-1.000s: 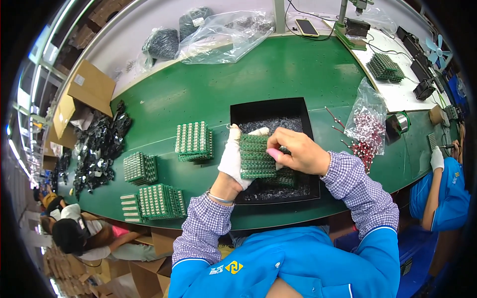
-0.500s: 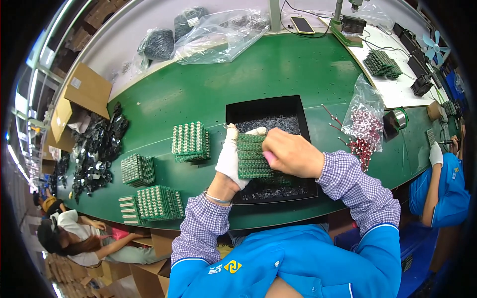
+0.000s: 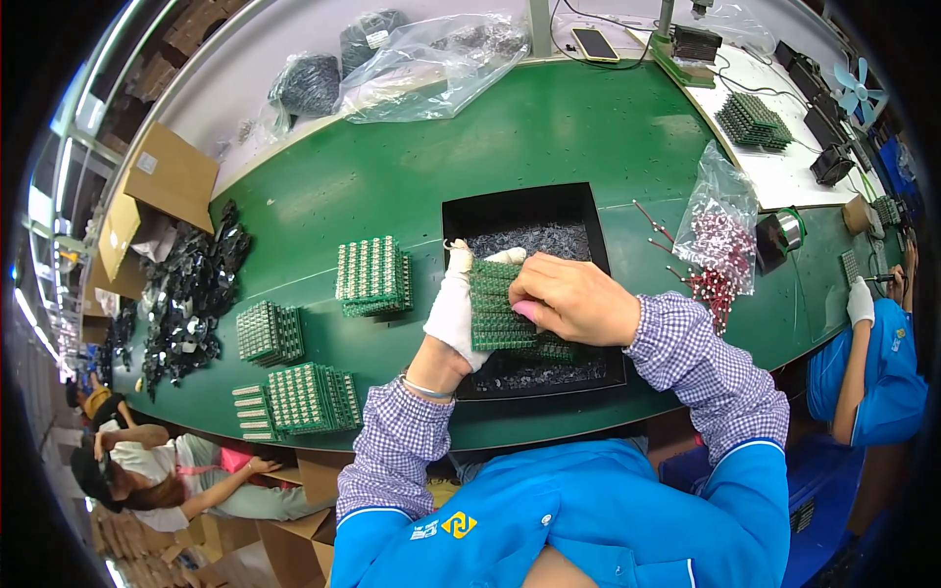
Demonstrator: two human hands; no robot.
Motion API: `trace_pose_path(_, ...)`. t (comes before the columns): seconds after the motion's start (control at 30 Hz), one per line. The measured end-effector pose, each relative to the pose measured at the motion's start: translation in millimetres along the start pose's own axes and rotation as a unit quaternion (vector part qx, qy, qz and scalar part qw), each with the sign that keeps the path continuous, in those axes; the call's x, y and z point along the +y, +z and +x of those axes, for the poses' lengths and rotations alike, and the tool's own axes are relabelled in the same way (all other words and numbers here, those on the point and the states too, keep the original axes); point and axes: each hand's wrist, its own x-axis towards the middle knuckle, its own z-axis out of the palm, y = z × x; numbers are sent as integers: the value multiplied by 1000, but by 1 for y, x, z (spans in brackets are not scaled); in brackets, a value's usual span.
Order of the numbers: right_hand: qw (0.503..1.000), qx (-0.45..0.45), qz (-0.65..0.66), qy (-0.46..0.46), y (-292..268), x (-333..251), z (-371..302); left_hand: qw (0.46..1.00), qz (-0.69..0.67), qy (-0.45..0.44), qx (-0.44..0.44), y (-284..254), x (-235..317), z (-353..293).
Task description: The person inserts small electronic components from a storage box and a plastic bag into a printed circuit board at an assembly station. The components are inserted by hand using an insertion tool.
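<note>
My left hand, in a white glove, grips a green circuit board panel tilted over a black open box. Its fingertips show past the panel's far edge. Bare and closed, my right hand has its fingers bunched against the panel's right part. Something pink shows at its thumb; what the fingers pinch, if anything, is hidden. Below the hands, small clear and dark pieces cover the bottom of the box.
Stacks of board panels stand left of the box, with dark plastic scraps farther left. Red wires and a clear bag lie at the right. A phone lies at the back. A co-worker's gloved hand is far right.
My right hand has shifted slightly left across the panel, its fingers more bunched. My left hand keeps its hold. At the lower left, another person has raised an arm to the head.
</note>
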Motion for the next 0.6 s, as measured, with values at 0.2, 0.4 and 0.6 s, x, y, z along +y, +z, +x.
trace_pose_path(0.2, 998, -25, 7, 60, -5, -5, -3, 1000, -2, -15, -21, -3, 1, -1)
trace_pose_path(0.4, 999, -4, 50, 19, -11, 4, -10, 1000, 7, 1, 9, 8, 1, -5)
trace_pose_path(0.6, 998, 10, -59, 2, 1, 2, -12, 1000, 22, 0, 1, 7, 0, -4)
